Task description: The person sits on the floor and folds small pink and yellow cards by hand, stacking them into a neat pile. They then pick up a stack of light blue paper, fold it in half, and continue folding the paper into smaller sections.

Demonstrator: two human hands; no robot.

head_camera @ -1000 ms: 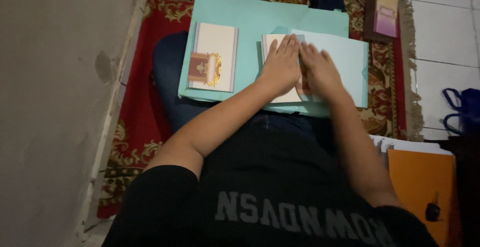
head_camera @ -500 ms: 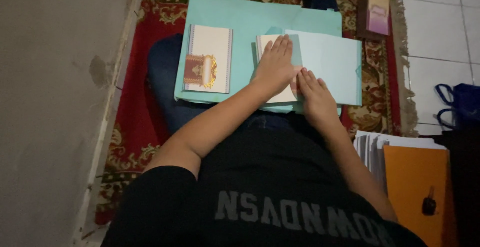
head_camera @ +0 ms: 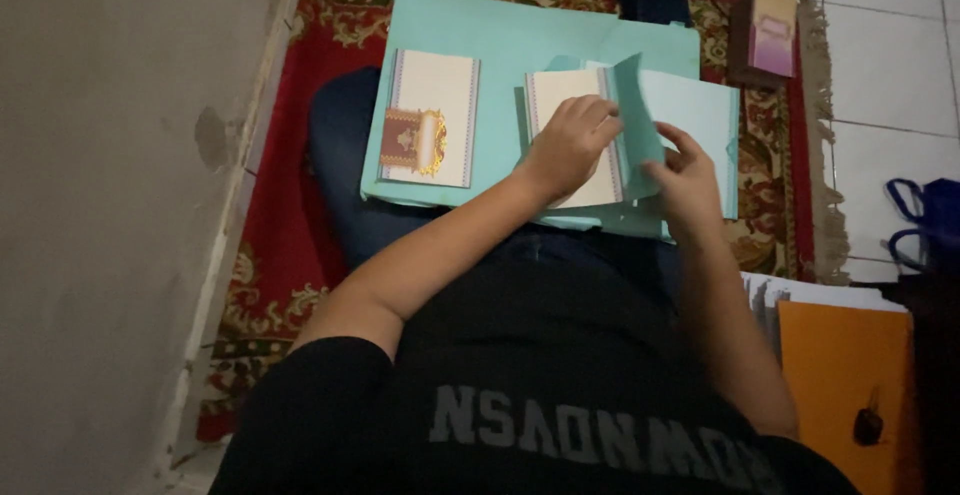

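change: a second ago both hands lay flat, pressing the teal sheet (head_camera: 690,120) over the cream card (head_camera: 570,145); now its left edge stands lifted as a flap, centre of the frame.
meaning: the pressing looks finished and the fold is being opened or turned, in my judgement.
left hand (head_camera: 570,145): fingers curled on the card near the flap's base; whether it pinches the paper, i cannot tell.
right hand (head_camera: 685,170): thumb and fingers closed on the flap's lower edge.
teal sheet: thin, matte, creases sharply.
second card (head_camera: 432,117): left of centre, stiff, cream, gold and maroon ornament.
underlay: large teal paper (head_camera: 480,25) across the lap.
rug (head_camera: 290,235): red, patterned, fringed.
orange folder (head_camera: 845,385): lower right, smooth.
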